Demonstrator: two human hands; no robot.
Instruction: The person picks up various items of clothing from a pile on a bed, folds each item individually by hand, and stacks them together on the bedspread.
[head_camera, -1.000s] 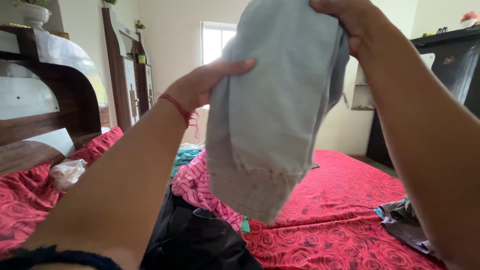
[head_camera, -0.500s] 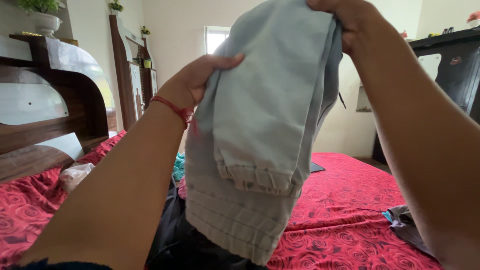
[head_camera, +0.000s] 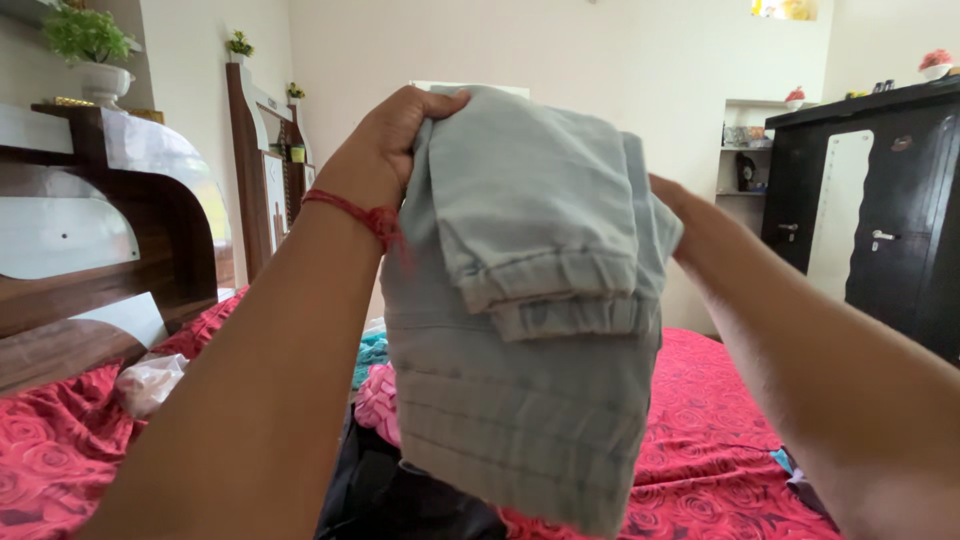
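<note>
Above the red rose-patterned bed cover (head_camera: 700, 420), a folded pale grey-blue denim garment (head_camera: 530, 320) hangs in the air at centre; the left hand (head_camera: 395, 140) pinches its upper left corner, fingers curled over the fold; the right hand (head_camera: 690, 215) sits behind its right edge, grip hidden, so I cannot tell; a black wardrobe (head_camera: 890, 210) stands far right; a dark wooden headboard (head_camera: 90, 250) stands left.

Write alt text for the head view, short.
Two bare hands hold up a folded pair of pale grey trousers in front of the camera, the left hand gripping the top edge, the right hand mostly hidden behind the cloth. Below lies a bed with a red floral sheet; a black wardrobe stands at right.
</note>
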